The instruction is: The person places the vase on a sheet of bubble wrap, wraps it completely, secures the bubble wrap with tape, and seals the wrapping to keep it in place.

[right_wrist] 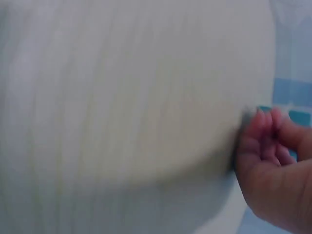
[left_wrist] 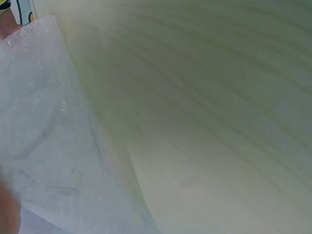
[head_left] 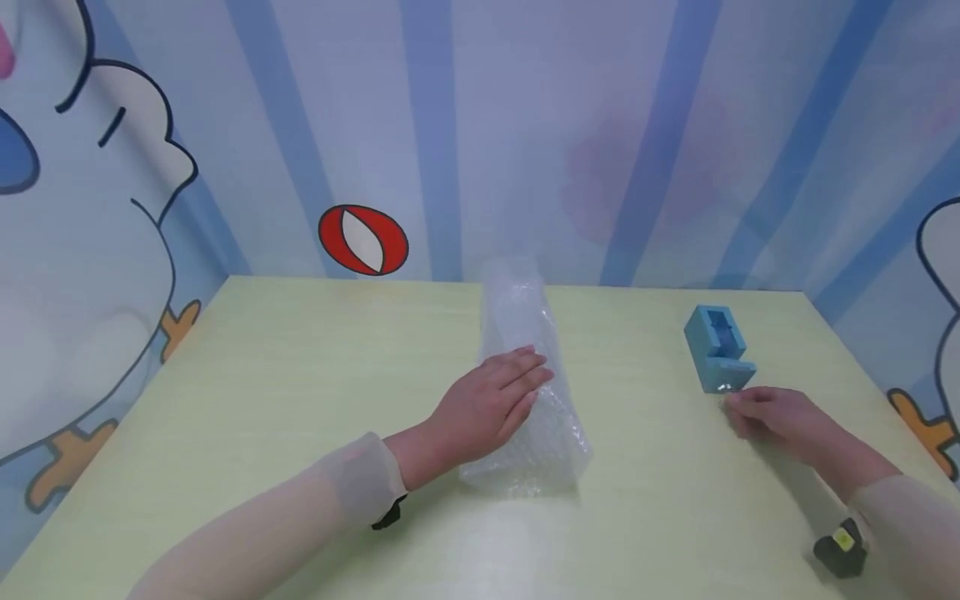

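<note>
A roll of clear bubble wrap (head_left: 525, 325) lies end-on in the middle of the pale yellow-green table (head_left: 300, 375). My left hand (head_left: 491, 408) rests flat on its near half, fingers straight. In the left wrist view the bubble wrap (left_wrist: 48, 136) fills the left side. A blue tape dispenser (head_left: 716, 337) stands at the right. My right hand (head_left: 768, 417) is just in front of it, fingers and thumb pinched together at its front tip, where a shiny bit of tape shows. The right wrist view is blurred; the right hand (right_wrist: 273, 165) curls against the dispenser (right_wrist: 297, 117).
Striped cartoon-printed walls close off the table on the left, back and right. A black wrist-mounted device (head_left: 840, 546) sits on my right forearm near the table's front right corner. Bare tabletop (left_wrist: 219, 97) stretches left of the roll.
</note>
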Tool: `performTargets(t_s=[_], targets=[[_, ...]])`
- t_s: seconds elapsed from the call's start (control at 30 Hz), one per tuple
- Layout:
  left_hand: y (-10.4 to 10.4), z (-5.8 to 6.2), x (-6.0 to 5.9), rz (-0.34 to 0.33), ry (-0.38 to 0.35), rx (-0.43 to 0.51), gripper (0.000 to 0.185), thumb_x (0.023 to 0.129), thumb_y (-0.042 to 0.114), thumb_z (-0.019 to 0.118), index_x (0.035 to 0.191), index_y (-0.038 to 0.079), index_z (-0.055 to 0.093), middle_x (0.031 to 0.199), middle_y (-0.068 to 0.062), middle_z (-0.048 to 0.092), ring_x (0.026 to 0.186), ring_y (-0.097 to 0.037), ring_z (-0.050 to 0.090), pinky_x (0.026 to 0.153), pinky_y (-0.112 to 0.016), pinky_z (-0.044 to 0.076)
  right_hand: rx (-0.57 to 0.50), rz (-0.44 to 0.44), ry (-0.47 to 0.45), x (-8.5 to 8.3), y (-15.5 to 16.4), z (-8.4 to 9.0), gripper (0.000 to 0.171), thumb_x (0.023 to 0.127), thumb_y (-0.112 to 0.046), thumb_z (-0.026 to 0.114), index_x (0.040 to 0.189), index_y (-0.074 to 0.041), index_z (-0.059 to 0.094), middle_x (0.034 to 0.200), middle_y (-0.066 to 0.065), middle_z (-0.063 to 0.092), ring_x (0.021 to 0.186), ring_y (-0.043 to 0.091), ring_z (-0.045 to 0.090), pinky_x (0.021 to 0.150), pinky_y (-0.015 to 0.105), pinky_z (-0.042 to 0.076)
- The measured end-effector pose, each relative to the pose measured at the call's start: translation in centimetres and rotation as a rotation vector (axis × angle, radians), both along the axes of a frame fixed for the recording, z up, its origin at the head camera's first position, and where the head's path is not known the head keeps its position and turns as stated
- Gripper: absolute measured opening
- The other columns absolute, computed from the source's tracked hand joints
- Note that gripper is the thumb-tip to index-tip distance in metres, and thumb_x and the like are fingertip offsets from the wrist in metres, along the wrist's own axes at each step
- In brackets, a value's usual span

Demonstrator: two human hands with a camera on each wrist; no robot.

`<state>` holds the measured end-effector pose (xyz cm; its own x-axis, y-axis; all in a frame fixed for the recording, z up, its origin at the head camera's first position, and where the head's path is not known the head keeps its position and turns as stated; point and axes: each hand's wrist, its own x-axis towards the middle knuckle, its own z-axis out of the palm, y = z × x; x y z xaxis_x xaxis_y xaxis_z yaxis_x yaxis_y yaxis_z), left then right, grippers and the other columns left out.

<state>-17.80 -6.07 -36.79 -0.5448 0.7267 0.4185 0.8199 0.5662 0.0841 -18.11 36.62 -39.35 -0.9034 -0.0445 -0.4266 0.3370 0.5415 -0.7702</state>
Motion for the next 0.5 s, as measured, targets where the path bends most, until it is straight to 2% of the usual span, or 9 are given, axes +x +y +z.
performTargets(t_s=[0.07, 0.13, 0.23, 0.37, 0.5], targets=[[0.1, 0.0, 0.1, 0.0, -0.012, 0.003, 0.039, 0.104, 0.019, 0.056, 0.141, 0.007, 0.06, 0.149, -0.011, 0.06, 0.144, -0.027, 0.052, 0.118, -0.04, 0.045, -0.013, 0.097, -0.049, 0.5, 0.2, 0.6, 0.027, 0.109, -0.02, 0.045, 0.09, -0.01, 0.06, 0.076, -0.007, 0.054, 0.074, 0.007, 0.052, 0.072, 0.021, 0.051], [0.3, 0.1, 0.1, -0.001, -0.006, 0.003, 0.039, 0.104, 0.019, 0.056, 0.141, 0.007, 0.06, 0.149, -0.011, 0.059, 0.144, -0.026, 0.052, 0.118, -0.039, 0.045, 0.002, 0.195, -0.055, 0.9, -0.1, 1.6, 0.025, 0.11, -0.022, 0.045, 0.091, -0.01, 0.056, 0.077, -0.005, 0.05, 0.073, 0.009, 0.05, 0.074, 0.023, 0.052], [0.5, 0.1, 0.0, -0.004, 0.022, 0.0, 0.039, 0.104, 0.019, 0.057, 0.14, 0.007, 0.061, 0.148, -0.011, 0.06, 0.143, -0.026, 0.053, 0.118, -0.039, 0.045, 0.047, 0.316, 0.038, 0.8, -1.8, 3.7, 0.028, 0.11, -0.026, 0.046, 0.095, -0.004, 0.052, 0.074, -0.003, 0.044, 0.067, 0.011, 0.043, 0.072, 0.026, 0.047], [0.7, 0.0, -0.1, -0.006, 0.048, -0.01, 0.038, 0.103, 0.018, 0.057, 0.14, 0.007, 0.061, 0.146, -0.01, 0.062, 0.142, -0.026, 0.054, 0.117, -0.038, 0.046, 0.102, 0.422, 0.19, -1.0, -6.2, 6.9, 0.031, 0.109, -0.027, 0.049, 0.105, 0.003, 0.054, 0.075, -0.001, 0.042, 0.067, 0.012, 0.041, 0.071, 0.031, 0.044], [0.8, 0.0, -0.1, -0.009, 0.029, -0.016, 0.038, 0.104, 0.02, 0.056, 0.14, 0.008, 0.061, 0.147, -0.01, 0.061, 0.142, -0.026, 0.054, 0.118, -0.039, 0.045, 0.116, 0.474, 0.26, -3.3, -11.2, 8.6, 0.026, 0.108, -0.025, 0.053, 0.11, -0.001, 0.061, 0.085, -0.001, 0.053, 0.077, 0.011, 0.053, 0.081, 0.033, 0.052]])
